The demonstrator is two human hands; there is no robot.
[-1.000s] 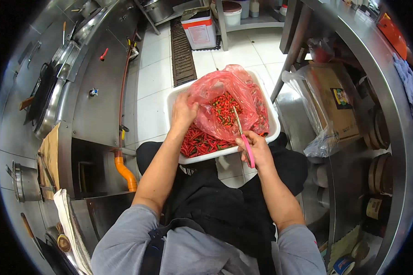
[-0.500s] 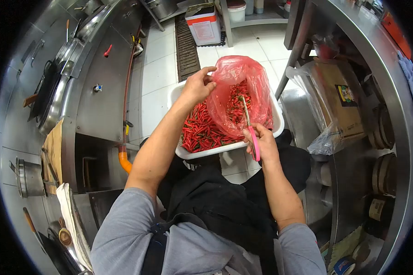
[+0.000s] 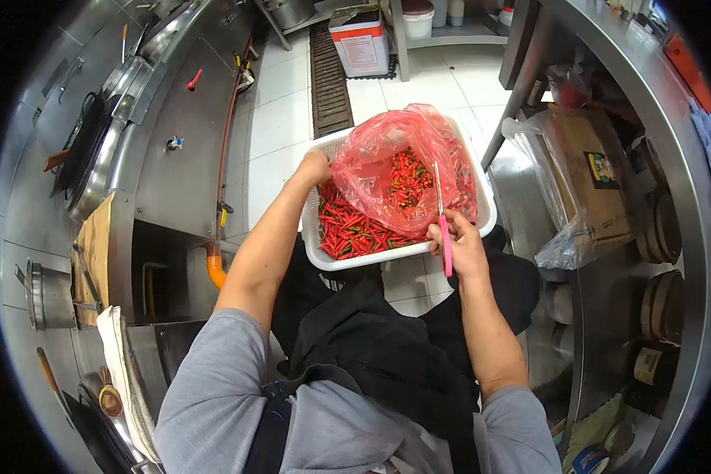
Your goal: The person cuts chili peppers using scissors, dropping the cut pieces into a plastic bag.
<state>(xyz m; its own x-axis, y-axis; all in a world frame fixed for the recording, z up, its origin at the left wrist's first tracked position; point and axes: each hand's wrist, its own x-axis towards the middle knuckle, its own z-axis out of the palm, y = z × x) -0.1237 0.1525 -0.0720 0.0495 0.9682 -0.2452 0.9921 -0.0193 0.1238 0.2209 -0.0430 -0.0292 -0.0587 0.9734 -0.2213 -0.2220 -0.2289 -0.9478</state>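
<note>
My right hand (image 3: 461,246) grips a pair of pink-handled scissors (image 3: 447,251), blades pointing away from me over the red plastic bag (image 3: 363,154). Inside the bag's open mouth lie cut red and green chili pieces (image 3: 411,175). The bag rests in a white plastic basket (image 3: 347,265), and whole red chilies (image 3: 347,229) fill the basket's left side. My left hand (image 3: 314,168) is at the basket's far left corner, beside the bag and over the whole chilies. Its fingers are curled downward and mostly hidden, so what they hold does not show.
A steel counter (image 3: 178,134) with valves runs along the left, above an orange pipe (image 3: 215,267). To the right stands a steel shelf with a plastic-wrapped cardboard package (image 3: 588,178). A floor drain grate (image 3: 328,79) and a red-and-white tin (image 3: 361,47) lie ahead.
My left hand has left the bag's upper edge and moved down and left to the basket's corner. The bag's top has sagged. The scissors have turned more upright in my right hand.
</note>
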